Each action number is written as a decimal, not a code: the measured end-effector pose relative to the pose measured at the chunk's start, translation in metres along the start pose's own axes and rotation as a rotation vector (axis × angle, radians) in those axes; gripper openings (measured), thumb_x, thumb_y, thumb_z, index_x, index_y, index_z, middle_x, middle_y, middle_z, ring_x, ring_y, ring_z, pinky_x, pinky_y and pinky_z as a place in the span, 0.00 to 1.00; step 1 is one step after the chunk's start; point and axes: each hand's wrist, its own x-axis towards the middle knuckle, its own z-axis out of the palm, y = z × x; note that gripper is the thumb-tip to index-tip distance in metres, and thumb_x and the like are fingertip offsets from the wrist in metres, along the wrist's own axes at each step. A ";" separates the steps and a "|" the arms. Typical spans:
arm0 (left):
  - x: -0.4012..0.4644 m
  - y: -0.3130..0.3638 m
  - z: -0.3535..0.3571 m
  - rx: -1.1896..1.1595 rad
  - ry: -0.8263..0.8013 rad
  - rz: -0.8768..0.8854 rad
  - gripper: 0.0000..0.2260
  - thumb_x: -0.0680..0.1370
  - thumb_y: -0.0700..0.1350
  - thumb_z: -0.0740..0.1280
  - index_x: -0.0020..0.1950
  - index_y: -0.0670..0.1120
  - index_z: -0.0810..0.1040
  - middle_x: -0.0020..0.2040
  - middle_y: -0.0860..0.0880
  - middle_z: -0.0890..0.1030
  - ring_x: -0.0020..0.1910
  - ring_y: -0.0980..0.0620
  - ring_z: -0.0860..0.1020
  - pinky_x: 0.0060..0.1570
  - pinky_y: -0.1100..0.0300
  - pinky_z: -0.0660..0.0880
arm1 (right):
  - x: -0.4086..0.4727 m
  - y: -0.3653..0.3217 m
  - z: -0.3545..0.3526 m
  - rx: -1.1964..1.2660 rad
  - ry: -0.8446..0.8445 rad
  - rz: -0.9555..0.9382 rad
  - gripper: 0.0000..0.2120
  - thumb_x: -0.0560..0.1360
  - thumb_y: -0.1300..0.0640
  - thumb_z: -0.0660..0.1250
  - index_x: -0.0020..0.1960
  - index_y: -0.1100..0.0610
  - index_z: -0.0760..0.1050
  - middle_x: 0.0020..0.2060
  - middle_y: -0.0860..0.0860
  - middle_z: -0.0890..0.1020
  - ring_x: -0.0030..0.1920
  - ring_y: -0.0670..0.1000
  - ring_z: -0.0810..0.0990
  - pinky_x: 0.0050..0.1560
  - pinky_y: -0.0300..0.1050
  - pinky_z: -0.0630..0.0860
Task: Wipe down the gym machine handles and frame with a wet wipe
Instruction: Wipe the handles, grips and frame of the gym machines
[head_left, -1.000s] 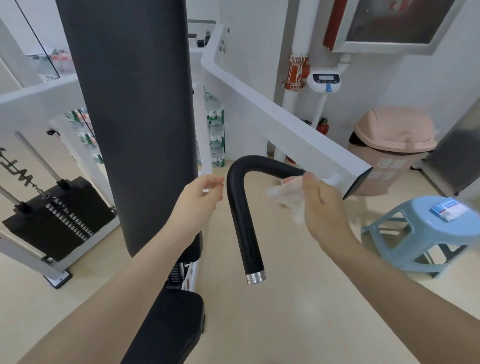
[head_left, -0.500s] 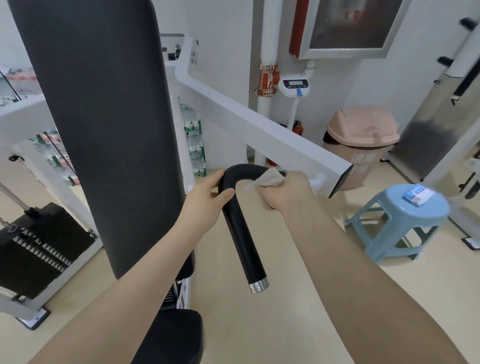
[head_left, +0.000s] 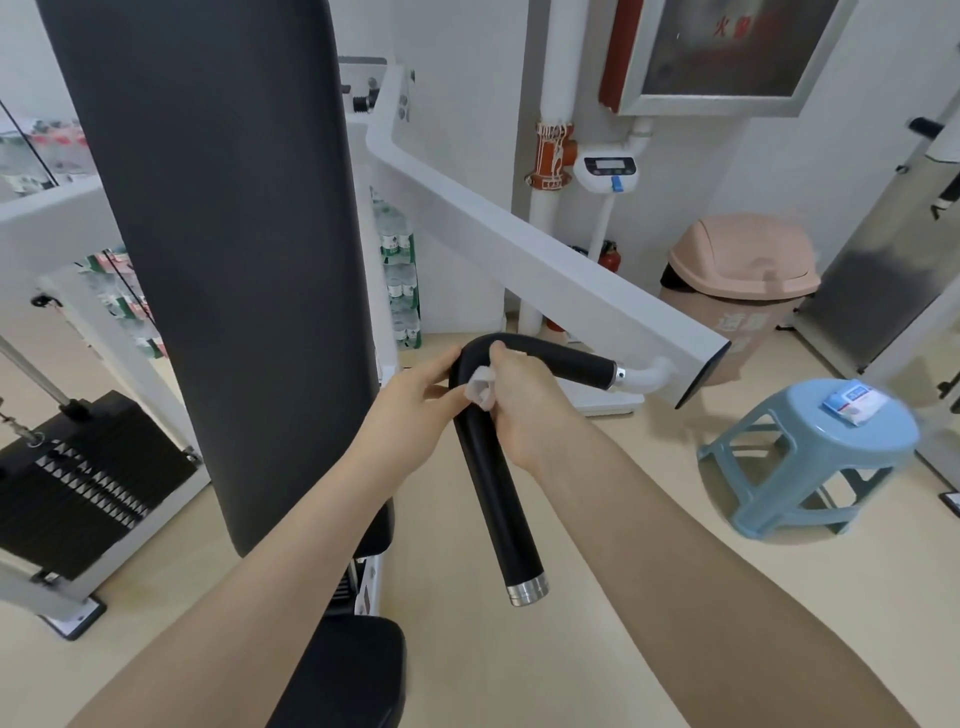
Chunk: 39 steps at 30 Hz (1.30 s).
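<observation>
A black bent handle (head_left: 493, 499) with a chrome end cap hangs from the white frame arm (head_left: 524, 260) of the gym machine. My right hand (head_left: 524, 415) is wrapped round the handle just below its bend and presses a white wet wipe (head_left: 480, 392) against it. My left hand (head_left: 415, 415) is at the left side of the bend, its fingers touching the handle next to the wipe. Most of the wipe is hidden under my right hand.
A tall black back pad (head_left: 228, 249) stands left of the handle, with the black seat (head_left: 343, 675) below. A weight stack (head_left: 78, 483) sits at far left. A blue stool (head_left: 815, 447) carrying a wipe packet (head_left: 852, 402) and a pink bin (head_left: 743, 280) stand at the right.
My right hand slid the wipe along the handle from near the frame arm, over the bend, to the top of the down-hanging part. My left hand moved in to touch the bend.
</observation>
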 end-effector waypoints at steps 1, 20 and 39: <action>0.000 -0.001 -0.002 -0.012 -0.011 -0.004 0.18 0.78 0.44 0.63 0.53 0.71 0.69 0.47 0.70 0.77 0.45 0.76 0.74 0.42 0.77 0.66 | -0.009 0.003 -0.002 -0.127 -0.024 -0.008 0.09 0.81 0.54 0.53 0.49 0.58 0.69 0.35 0.51 0.73 0.34 0.48 0.72 0.39 0.42 0.72; -0.007 -0.006 0.005 -0.192 0.097 -0.098 0.12 0.77 0.44 0.64 0.54 0.62 0.74 0.49 0.57 0.81 0.47 0.60 0.78 0.42 0.66 0.69 | -0.024 0.036 -0.023 -0.843 -0.175 -0.424 0.14 0.82 0.56 0.49 0.60 0.61 0.67 0.37 0.56 0.73 0.36 0.51 0.73 0.37 0.46 0.71; -0.067 -0.032 -0.003 -0.336 -0.017 -0.330 0.10 0.77 0.47 0.64 0.58 0.49 0.73 0.49 0.49 0.82 0.43 0.53 0.81 0.42 0.61 0.76 | -0.084 0.133 -0.047 -1.270 0.219 -0.642 0.30 0.75 0.69 0.51 0.76 0.60 0.50 0.64 0.57 0.70 0.51 0.54 0.72 0.45 0.43 0.68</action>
